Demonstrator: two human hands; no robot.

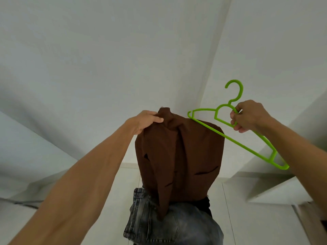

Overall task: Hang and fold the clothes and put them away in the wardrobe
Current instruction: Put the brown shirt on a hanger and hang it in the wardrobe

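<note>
A brown garment (178,156) hangs in the air at the centre, bunched at its top. My left hand (145,122) grips that top edge and holds the garment up. My right hand (247,115) grips a bright green plastic hanger (235,137) near its neck, hook pointing up, tilted down to the right. The hanger's left tip touches or overlaps the garment's upper right edge. Below the garment lies a pair of faded blue-grey jeans (169,225), with a dark piece of clothing (207,204) showing behind them.
White walls meet in a corner behind the garment. A white surface (122,183) lies under the jeans. A white ledge or shelf edge (265,188) juts in at the right, with a brown wooden piece (316,225) at the lower right corner.
</note>
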